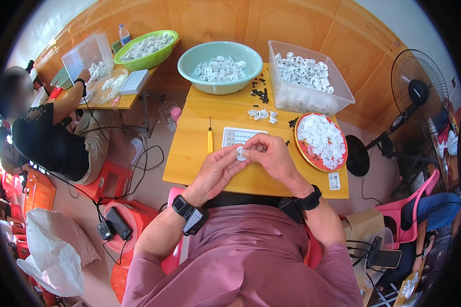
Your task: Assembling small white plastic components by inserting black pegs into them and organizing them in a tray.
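Observation:
Between the fingertips of both my hands is a small round white plastic part (241,153), held above the table's near edge. My left hand (219,169) pinches it from the left, its palm turned partly up. From the right, my right hand (271,156) grips it with thumb and bent fingers. Just beyond my hands lies a white tray (239,134) with rows of small round pieces, partly hidden by my right hand. A screwdriver with a yellow handle (210,139) lies left of the tray. Several loose white parts (262,115) and small black pieces (260,95) are scattered farther back.
A pale green basin (189,77) and a clear bin (312,105), both with white parts, stand at the back. At right is a red-rimmed plate (322,166) heaped with small white pieces. A black fan (419,92) stands beyond. Another person (51,133) works at a left table.

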Motion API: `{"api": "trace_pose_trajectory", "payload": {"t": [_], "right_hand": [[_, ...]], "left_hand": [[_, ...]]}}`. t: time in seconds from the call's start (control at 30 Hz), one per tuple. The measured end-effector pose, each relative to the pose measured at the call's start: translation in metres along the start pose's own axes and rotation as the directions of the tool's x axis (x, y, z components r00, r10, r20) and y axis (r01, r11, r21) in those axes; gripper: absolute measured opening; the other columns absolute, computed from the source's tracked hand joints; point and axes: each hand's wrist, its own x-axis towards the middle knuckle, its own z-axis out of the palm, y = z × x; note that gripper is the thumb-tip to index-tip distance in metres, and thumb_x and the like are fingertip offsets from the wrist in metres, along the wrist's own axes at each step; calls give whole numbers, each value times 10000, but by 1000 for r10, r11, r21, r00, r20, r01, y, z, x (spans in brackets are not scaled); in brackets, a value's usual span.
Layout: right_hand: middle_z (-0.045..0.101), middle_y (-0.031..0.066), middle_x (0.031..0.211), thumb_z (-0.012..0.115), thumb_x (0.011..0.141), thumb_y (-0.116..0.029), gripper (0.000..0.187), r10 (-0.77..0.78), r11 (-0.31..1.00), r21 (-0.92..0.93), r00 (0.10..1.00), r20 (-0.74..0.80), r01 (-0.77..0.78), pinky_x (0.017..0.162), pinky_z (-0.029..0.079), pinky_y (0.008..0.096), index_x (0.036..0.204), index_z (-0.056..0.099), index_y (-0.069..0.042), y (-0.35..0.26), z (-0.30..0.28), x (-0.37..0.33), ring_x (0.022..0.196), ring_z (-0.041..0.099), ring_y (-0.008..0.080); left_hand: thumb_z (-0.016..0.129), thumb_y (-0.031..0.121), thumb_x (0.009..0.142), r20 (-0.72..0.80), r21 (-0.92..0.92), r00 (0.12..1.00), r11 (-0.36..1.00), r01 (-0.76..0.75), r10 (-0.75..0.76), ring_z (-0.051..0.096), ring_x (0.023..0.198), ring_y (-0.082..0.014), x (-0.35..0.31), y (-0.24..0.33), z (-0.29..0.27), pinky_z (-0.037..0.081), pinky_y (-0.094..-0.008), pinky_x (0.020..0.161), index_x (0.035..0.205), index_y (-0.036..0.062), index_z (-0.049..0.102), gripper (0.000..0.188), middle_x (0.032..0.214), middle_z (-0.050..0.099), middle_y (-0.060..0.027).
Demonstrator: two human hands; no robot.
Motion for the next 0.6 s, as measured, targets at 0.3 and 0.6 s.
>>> {"api": "trace_pose_trajectory", "payload": {"t": [0.3,0.6], "right_hand": [[716,92,766,712,848,-87,167,7,998,-57,1000,-3,-7,660,519,251,956,688,39,1,-4,-1,729,699,117],[668,122,820,702,838,-72,121,-145,961,-245,988,-51,128,644,506,318,911,678,21,-11,2,-5,719,676,209]], "left_hand": [[550,129,1023,-15,-3,1000,1000,2,-2,641,1146,-256,0,0,1,542,-320,1012,1310,-51,534,338,1248,624,-165],[549,122,1022,-22,17,1000,1000,-14,14,645,1136,-253,0,0,0,538,-330,1018,1305,-53,538,333,1233,632,-162]]}}
